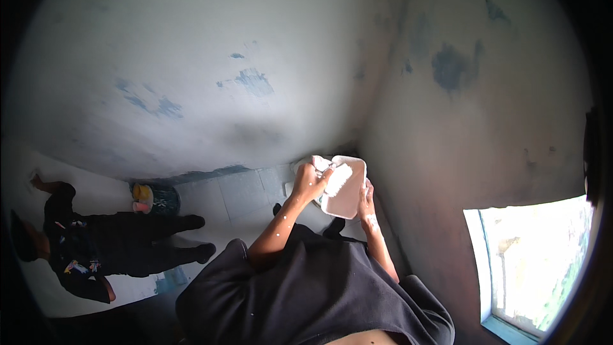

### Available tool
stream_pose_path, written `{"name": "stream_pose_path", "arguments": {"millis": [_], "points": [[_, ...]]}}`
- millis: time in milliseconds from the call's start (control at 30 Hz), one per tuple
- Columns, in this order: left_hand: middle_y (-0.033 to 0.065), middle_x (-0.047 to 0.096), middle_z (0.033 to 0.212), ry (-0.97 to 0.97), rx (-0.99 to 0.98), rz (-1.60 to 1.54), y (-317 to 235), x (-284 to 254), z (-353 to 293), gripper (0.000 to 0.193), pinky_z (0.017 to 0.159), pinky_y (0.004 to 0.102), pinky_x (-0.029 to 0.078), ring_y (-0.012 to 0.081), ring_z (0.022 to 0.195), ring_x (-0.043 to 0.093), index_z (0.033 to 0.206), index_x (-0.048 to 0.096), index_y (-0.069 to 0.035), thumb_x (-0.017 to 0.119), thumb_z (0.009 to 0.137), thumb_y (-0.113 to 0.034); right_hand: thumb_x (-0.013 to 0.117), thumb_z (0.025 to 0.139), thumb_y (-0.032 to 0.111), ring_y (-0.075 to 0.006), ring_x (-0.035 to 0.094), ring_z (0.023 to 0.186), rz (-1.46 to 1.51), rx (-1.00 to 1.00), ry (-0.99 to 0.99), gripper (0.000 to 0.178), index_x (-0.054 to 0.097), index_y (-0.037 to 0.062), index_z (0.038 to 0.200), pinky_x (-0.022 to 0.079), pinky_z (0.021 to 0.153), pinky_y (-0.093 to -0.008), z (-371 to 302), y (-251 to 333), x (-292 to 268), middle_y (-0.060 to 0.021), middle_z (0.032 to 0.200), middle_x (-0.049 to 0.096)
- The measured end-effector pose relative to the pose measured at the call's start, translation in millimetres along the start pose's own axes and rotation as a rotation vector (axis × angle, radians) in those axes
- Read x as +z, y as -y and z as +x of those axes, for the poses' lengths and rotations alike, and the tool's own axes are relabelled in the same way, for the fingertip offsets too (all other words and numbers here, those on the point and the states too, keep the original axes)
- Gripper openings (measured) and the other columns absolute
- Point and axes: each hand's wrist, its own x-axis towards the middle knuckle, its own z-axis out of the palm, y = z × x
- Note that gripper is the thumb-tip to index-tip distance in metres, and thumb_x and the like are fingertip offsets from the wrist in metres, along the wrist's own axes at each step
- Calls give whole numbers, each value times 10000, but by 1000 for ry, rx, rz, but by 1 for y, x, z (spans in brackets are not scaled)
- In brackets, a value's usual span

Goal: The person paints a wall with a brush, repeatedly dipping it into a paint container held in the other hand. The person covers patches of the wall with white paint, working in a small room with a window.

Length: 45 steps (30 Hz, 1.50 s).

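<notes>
My right hand (366,203) grips the right side of a shallow rounded-corner tray (351,197), pale tan inside with a light rim. The tray is held tilted in front of my body. My left hand (309,183) is closed at the tray's left side. From its fingers a white brush-like tool (339,179) reaches over the tray's inside; its exact kind is unclear. Another whitish lump (321,163) shows above the left fingers, too blurred to name. White specks dot my left forearm, and a white smear marks my right wrist.
Pale walls with bluish patches (254,81) meet in a corner ahead. At left, a person in dark clothes (115,243) reaches a hand to the wall, near a dark bucket (167,200) with yellow and pink containers. A bright window (536,268) opens at lower right. Grey tiles (239,193) cover the floor.
</notes>
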Motion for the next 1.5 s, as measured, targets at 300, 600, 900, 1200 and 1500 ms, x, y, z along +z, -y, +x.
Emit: {"name": "stream_pose_path", "arguments": {"millis": [300, 600, 900, 1200, 1500], "points": [[203, 669, 722, -210, 75, 214, -55, 13, -6, 204, 618, 432, 516, 392, 669, 661, 784, 647, 22, 679, 844, -170, 297, 1017, 564, -412, 350, 1385, 33, -155, 13, 733, 241, 8, 1493, 309, 1132, -455, 8, -5, -10, -282, 1507, 302], [207, 656, 720, -193, 43, 278, -41, 48, -7, 220, 622, 443, 507, 412, 686, 648, 789, 619, 13, 665, 866, -188, 338, 1023, 538, -388, 363, 1386, 116, -127, 98, 711, 231, 21, 1500, 312, 1129, -437, 2, -1, -18, -265, 1506, 312], [167, 696, 752, -208, 58, 261, -37, 40, -9, 216, 629, 365, 529, 284, 702, 711, 885, 638, 23, 689, 888, -186, 338, 1017, 561, -349, 327, 1410, 70, -56, 173, 684, 241, 107, 1519, 279, 1142, -414, -2, 8, -29, -196, 1532, 315], [114, 693, 856, -58, -427, -271, -41, -7, -11, 415, 604, 295, 554, 177, 721, 667, 975, 658, 52, 632, 949, -361, 379, 983, 617, -371, 409, 1356, 175, 39, 119, 761, 228, 91, 1511, 341, 1105, -432, -8, 11, -48, -251, 1471, 385], [151, 701, 1001, 58, -573, -518, -21, -40, -37, 401, 668, 309, 572, 262, 910, 717, 1098, 647, 50, 672, 932, -314, 384, 1007, 562, -326, 331, 1404, 342, -11, 47, 734, 212, 60, 1515, 304, 1133, -421, 1, 11, -41, -219, 1523, 308]]}}
